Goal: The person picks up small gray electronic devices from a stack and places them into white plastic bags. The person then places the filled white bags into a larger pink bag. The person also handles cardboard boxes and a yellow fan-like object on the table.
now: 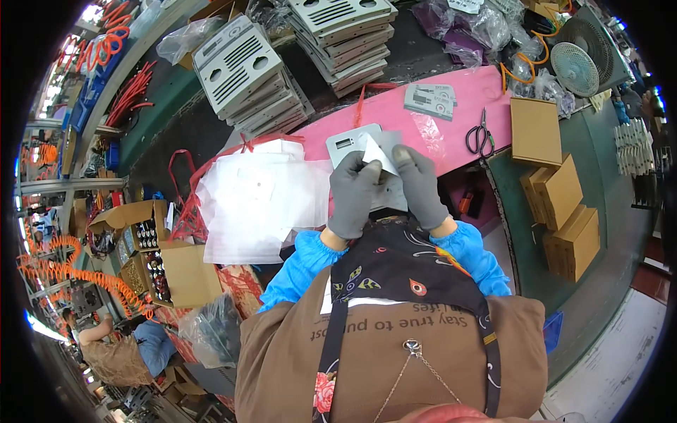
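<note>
My left hand [351,196], in a grey glove, pinches a thin white sheet [379,154] with one corner folded over. Gloved in grey as well, my right hand [421,187] has its thumb and fingers closed at the sheet's other side. Beneath both hands lies a light grey metal panel [343,143] with a small rectangular cutout; its lower part is mostly covered by the hands. To the left is a spread pile of translucent white sheets [247,204]. Grey printed labels [430,101] and black-handled scissors [481,139] rest on a pink cover [395,106].
Two tall stacks of slotted metal panels [240,70] stand at the back. Brown cardboard boxes [564,190] sit at right, near a fan [575,68]. An open carton [187,275] of small parts is at left. Farther left, a person in brown [113,356] works.
</note>
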Motion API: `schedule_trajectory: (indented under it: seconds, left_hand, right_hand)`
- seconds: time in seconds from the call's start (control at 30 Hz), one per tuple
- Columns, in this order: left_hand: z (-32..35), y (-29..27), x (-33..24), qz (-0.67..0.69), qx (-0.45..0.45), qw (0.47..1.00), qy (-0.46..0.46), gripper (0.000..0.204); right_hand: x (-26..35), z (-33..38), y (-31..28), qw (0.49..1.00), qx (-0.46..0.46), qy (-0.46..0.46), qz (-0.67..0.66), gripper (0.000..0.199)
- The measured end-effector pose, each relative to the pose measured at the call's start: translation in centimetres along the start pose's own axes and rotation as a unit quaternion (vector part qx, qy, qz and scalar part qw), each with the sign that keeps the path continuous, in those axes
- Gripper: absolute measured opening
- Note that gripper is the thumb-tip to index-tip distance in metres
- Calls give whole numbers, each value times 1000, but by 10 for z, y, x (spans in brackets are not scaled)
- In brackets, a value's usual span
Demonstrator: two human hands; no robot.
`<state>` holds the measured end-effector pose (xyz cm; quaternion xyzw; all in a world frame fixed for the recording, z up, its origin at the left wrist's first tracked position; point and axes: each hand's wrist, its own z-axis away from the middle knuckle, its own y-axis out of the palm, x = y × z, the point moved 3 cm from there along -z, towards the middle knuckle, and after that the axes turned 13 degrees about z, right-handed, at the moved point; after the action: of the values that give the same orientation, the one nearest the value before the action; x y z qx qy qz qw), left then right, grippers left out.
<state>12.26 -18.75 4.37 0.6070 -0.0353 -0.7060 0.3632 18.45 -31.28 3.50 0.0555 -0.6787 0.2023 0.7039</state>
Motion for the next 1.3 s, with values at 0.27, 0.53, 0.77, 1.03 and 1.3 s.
schedule_trajectory:
  seconds: [0.27,0.53,0.77,1.03,1.3]
  left_hand:
    - [-14,-51,12,-100,-22,995,22,23]
    - [-10,-10,25,-82,29,996,-9,39]
    - [-23,15,58,-148,161,975,-29,45]
    - [-36,29,50,-373,91,918,97,26]
    - [-58,-3,19,-598,116,708,356,17]
  right_hand:
    - [-32,-17,-14,982,-183,52,-18,38]
    - [-20,-14,1,982,-152,22,107,42]
    - [-8,-4,-30,970,-192,0,148,41]
    - [-18,-28,-51,895,-236,-45,376,29]
    - [-14,-39,-40,909,9,8,416,46]
